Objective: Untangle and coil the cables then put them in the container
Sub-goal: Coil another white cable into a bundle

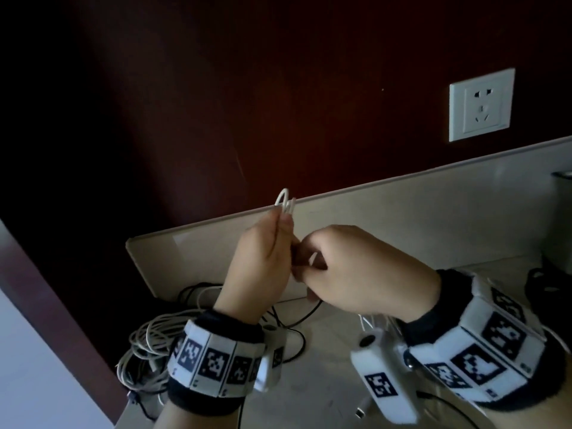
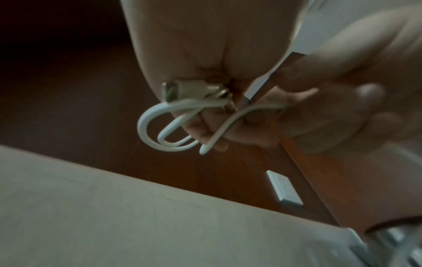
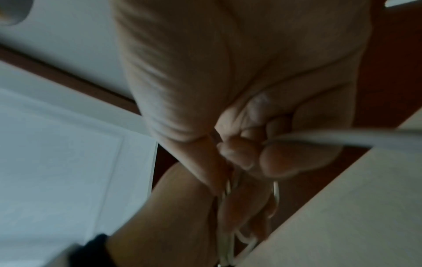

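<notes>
Both hands meet above the counter (image 1: 418, 212): the left hand (image 1: 260, 261) pinches the folded white cable (image 1: 285, 203), the right hand (image 1: 365, 267) curls round its loose end. I'd wrap snugly, keeping loops even.

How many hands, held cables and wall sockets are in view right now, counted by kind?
Hands: 2, the left hand and the right hand.
Held cables: 1, the white cable, gripped by both hands.
Wall sockets: 1, the wall socket.
Total: 4.
</notes>
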The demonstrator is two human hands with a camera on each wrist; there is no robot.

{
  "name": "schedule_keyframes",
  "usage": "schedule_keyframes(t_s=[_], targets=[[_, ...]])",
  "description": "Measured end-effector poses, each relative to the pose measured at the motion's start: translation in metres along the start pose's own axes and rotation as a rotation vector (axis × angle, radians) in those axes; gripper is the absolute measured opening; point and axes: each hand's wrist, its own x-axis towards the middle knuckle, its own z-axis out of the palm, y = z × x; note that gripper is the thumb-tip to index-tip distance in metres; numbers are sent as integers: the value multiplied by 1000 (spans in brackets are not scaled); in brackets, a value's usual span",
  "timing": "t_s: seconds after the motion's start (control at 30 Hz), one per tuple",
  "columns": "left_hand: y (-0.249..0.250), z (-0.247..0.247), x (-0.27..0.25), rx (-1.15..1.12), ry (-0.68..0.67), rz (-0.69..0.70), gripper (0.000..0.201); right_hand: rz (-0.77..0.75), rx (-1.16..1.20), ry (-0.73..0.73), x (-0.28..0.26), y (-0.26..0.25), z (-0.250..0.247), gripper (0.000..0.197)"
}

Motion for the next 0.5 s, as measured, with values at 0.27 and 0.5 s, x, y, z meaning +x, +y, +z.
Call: schedule_keyframes(t_s=[0.27, 0.5], targets=[[-10, -29, 7, -82, 248, -126, 40, 66, 75, -56, -1, 10, -12, 8], [12, -24, 1, -408, -58, -280, 33, -85, 118, 219, 5, 3, -4, 15]])
